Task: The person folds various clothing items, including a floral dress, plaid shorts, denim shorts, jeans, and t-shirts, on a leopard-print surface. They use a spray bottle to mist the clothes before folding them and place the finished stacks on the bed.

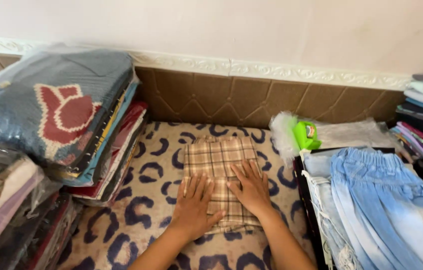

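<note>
Plaid tan folded cloth (220, 175) lies under my flat, spread left hand (194, 207) and right hand (250, 189); fingers grip nothing, cloth's near edge hidden.

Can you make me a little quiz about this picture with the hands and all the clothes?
1. True or false: both hands lie flat on the folded plaid cloth.
2. What lies right of the plaid cloth? A) light blue garment B) red ball C) book
3. What colour is the small packet by the clear bag?

Key: 1 true: left hand and right hand press on it. 2 A. 3 green.
</note>
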